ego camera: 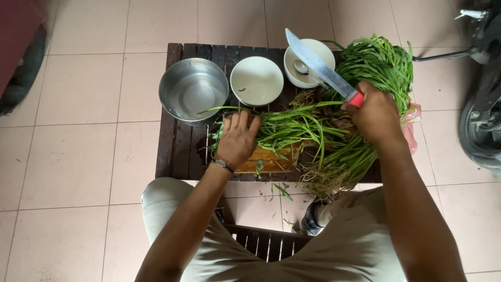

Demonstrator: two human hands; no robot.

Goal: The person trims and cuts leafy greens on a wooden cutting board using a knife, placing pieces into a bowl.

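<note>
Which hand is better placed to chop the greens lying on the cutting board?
The right hand. It already grips the red-handled knife, raised above the green stalks. The left hand is flat on the stalks, pinning them to the wooden cutting board, so it is busy steadying.

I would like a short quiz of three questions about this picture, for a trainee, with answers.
1. True or false: the right hand holds the knife with its blade raised.
2. What does the left hand press down?
A. the steel pot
B. the leafy green stems on the wooden cutting board
C. the empty white bowl
3. Fill in: a metal ____ lies in the farther white bowl.

Key: 1 true; 2 B; 3 spoon.
</note>
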